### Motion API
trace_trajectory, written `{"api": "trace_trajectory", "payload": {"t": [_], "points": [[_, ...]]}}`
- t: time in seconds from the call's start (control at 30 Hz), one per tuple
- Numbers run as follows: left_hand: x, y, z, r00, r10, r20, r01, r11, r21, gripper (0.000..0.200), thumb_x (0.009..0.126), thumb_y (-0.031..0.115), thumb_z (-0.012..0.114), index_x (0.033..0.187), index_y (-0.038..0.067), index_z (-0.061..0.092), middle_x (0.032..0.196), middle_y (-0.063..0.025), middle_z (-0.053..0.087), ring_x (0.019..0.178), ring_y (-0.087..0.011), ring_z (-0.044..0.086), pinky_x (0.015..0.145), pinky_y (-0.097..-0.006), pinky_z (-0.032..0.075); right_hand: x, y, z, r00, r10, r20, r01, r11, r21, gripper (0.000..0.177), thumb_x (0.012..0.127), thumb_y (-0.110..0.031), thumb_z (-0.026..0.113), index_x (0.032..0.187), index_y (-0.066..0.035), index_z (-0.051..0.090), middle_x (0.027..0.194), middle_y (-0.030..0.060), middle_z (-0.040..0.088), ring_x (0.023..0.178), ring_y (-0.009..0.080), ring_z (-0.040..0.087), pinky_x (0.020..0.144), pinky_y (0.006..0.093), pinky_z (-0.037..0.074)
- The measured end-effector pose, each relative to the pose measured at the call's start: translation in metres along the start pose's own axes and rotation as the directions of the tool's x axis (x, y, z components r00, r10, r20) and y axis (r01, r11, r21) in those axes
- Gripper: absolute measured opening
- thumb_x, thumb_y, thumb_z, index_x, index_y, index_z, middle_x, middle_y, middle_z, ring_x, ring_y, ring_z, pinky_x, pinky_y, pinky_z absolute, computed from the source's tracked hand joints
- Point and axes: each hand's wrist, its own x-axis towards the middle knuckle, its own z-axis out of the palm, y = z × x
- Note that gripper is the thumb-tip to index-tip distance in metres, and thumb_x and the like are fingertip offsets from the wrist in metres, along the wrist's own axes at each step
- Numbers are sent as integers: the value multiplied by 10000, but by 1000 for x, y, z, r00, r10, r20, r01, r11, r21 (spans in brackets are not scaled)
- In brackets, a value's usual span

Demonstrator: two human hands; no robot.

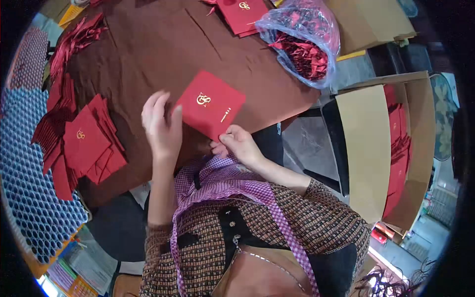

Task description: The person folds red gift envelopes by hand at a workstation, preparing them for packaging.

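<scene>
My right hand [238,143] pinches the lower corner of a red square card [210,116] between thumb and fingers. The card carries a gold emblem and small gold print, and it is held face up over the brown cloth. My left hand [162,126] is raised beside the card's left edge, thumb apart from the slightly blurred fingers, holding nothing. To the left, a loose stack of similar red cards [86,138] lies at the cloth's edge.
Brown cloth [143,49] covers the table. At the far side are more red cards [241,16] and a clear plastic bag [316,29] with dark red pieces. An open cardboard box [366,153] holding red items stands right. A blue patterned mat [37,163] lies left.
</scene>
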Motion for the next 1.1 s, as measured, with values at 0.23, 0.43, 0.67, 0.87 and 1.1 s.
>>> {"api": "trace_trajectory", "payload": {"t": [0.23, 0.43, 0.67, 0.87, 1.1], "points": [[-201, -33, -161, 320, -669, 671, 905, 425, -9, 89, 905, 32, 544, 939, -6, 618, 807, -35, 586, 719, -106, 529, 653, -250, 440, -36, -42, -89, 866, 485, 122, -303, 703, -643, 258, 948, -203, 554, 800, -11, 640, 610, 53, 617, 533, 100, 592, 485, 234, 461], [-350, -48, -184, 389, -706, 592, 729, 629, 270, 117, 891, 69, 596, 998, 28, 622, 775, 9, 553, 695, -94, 499, 644, -249, 412, -163, 26, -222, 528, 841, 121, -345, 343, -874, 230, 842, -206, 520, 781, -46, 674, 622, 74, 631, 560, 162, 613, 530, 320, 489], [-319, -85, -135, 308, -556, 772, 688, 690, 222, 125, 893, 71, 595, 1007, 24, 621, 784, 1, 564, 705, -103, 512, 650, -258, 420, -227, 64, -202, 644, 759, -98, -611, 433, -663, 167, 822, -63, 543, 939, -82, 661, 725, 47, 643, 603, 126, 573, 574, 302, 488], [-309, -84, -115, 220, -509, 832, 702, 675, 228, 133, 894, 73, 594, 1014, 21, 620, 792, -6, 574, 713, -111, 523, 656, -265, 428, -176, -7, -136, 805, 594, -13, -373, 487, -790, 307, 860, 18, 543, 1129, -87, 647, 902, -14, 639, 777, 86, 520, 702, 226, 432], [-307, -77, -124, 96, -513, 853, 735, 615, 287, 142, 896, 75, 593, 1023, 18, 619, 801, -14, 585, 723, -121, 536, 662, -274, 437, -175, -15, -145, 724, 681, 105, -353, 498, -792, 204, 877, -36, 512, 1039, -79, 627, 772, -25, 567, 674, 102, 452, 597, 259, 398]]}}
